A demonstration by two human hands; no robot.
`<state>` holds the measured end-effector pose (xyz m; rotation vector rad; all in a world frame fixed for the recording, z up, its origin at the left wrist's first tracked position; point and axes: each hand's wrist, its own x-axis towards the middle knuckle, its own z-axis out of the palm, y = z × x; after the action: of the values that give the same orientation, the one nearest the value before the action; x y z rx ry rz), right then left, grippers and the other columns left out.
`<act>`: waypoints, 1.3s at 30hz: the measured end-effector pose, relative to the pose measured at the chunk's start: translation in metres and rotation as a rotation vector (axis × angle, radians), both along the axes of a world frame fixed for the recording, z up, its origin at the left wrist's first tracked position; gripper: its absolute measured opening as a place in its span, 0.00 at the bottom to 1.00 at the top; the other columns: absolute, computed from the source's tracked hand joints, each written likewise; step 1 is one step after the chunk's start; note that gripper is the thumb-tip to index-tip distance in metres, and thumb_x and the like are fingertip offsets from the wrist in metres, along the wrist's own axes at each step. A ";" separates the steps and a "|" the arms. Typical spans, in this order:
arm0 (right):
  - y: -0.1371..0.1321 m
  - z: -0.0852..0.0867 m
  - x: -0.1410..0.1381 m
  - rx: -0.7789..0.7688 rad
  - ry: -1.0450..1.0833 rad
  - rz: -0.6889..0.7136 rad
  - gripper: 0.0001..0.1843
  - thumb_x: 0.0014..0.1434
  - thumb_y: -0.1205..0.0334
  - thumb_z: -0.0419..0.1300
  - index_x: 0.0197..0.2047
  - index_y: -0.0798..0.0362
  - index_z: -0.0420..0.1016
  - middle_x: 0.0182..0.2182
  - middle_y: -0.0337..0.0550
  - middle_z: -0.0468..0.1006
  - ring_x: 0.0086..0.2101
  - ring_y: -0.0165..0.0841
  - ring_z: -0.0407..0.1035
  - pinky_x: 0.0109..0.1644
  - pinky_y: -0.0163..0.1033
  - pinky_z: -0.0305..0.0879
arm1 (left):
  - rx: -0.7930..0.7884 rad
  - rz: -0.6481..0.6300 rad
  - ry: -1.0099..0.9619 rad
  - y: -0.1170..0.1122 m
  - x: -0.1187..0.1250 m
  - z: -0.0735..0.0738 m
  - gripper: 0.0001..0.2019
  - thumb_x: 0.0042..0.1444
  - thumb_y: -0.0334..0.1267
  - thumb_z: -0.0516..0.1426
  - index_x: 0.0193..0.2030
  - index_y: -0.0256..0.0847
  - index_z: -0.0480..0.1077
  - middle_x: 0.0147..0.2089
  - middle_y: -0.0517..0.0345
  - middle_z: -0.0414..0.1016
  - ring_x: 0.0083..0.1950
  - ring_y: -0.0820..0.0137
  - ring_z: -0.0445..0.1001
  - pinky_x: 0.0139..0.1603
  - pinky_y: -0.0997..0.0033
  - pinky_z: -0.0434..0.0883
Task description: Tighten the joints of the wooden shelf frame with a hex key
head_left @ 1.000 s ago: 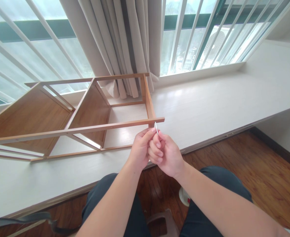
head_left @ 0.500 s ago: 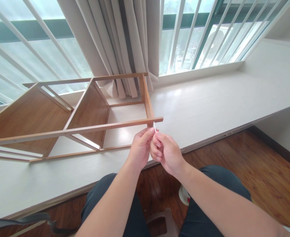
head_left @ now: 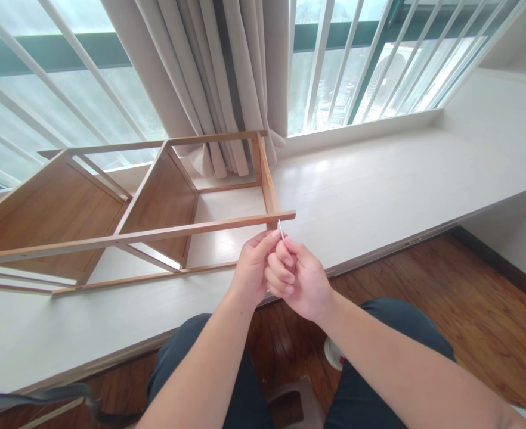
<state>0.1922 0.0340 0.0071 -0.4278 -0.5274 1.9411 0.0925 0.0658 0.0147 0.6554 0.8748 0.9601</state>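
Observation:
A wooden shelf frame [head_left: 164, 196] lies on its side on the white window ledge [head_left: 379, 190]. My left hand [head_left: 251, 271] and my right hand [head_left: 296, 277] are pressed together just below the frame's near right corner. Both pinch a thin silver metal tool [head_left: 280, 229], which looks like a hex key, and its tip points up at the end of the front rail [head_left: 227, 225]. The fingers of both hands are curled closed around it. The lower part of the tool is hidden inside my hands.
A beige curtain [head_left: 227, 77] hangs behind the frame in front of barred windows. My knees in dark trousers [head_left: 392, 333] sit over a brown wooden floor [head_left: 469, 322]. A small stool [head_left: 296, 405] and a white object are between my legs.
My hands have drifted slightly left and up with the view; the grip on the thin tool is the same and the frame has not moved.

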 end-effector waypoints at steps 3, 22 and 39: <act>0.000 -0.002 -0.002 0.004 -0.004 -0.013 0.26 0.65 0.45 0.59 0.25 0.51 0.54 0.14 0.29 0.56 0.14 0.24 0.51 0.18 0.30 0.48 | -0.003 0.000 0.014 -0.001 0.000 0.001 0.18 0.51 0.50 0.68 0.32 0.38 0.72 0.18 0.63 0.69 0.17 0.76 0.68 0.16 0.81 0.61; -0.001 -0.003 -0.003 0.002 -0.012 -0.036 0.24 0.65 0.47 0.58 0.23 0.52 0.61 0.14 0.31 0.59 0.14 0.24 0.53 0.17 0.29 0.48 | 0.015 0.017 0.021 0.001 0.000 -0.003 0.18 0.51 0.50 0.69 0.34 0.36 0.75 0.19 0.63 0.71 0.18 0.78 0.68 0.21 0.82 0.66; 0.004 0.011 0.022 0.149 -0.170 -0.284 0.20 0.62 0.53 0.55 0.21 0.53 0.62 0.15 0.33 0.57 0.16 0.24 0.52 0.21 0.32 0.46 | 0.333 0.403 0.427 0.014 -0.016 -0.023 0.14 0.57 0.48 0.64 0.35 0.37 0.73 0.26 0.65 0.64 0.28 0.80 0.61 0.32 0.78 0.61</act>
<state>0.2143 0.0384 0.0180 -0.5441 -0.6778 1.5907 0.0765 0.0794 -0.0079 1.0165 1.2691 1.3731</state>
